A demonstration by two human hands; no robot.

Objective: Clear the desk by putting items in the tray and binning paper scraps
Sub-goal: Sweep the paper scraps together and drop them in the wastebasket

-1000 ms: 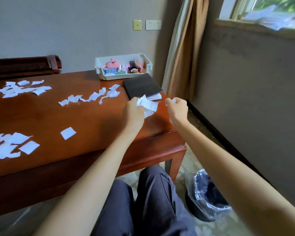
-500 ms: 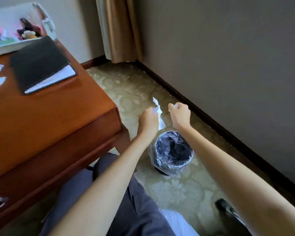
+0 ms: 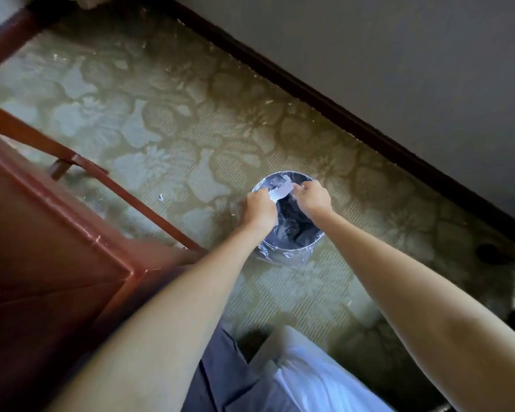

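We hold both hands over the bin (image 3: 292,233), left hand (image 3: 257,208) and right hand (image 3: 312,197) each grasping the paper scraps (image 3: 281,190).

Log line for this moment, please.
phase: binning | left hand + right hand: gripping paper scraps over bin | release: pending

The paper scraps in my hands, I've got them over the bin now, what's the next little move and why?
Probably just open your fingers and let go. Both the left hand and the right hand sit directly above the lined bin, with the paper scraps pinched between them over its opening, so they should drop inside. One small scrap lies on the carpet nearby, so release low.
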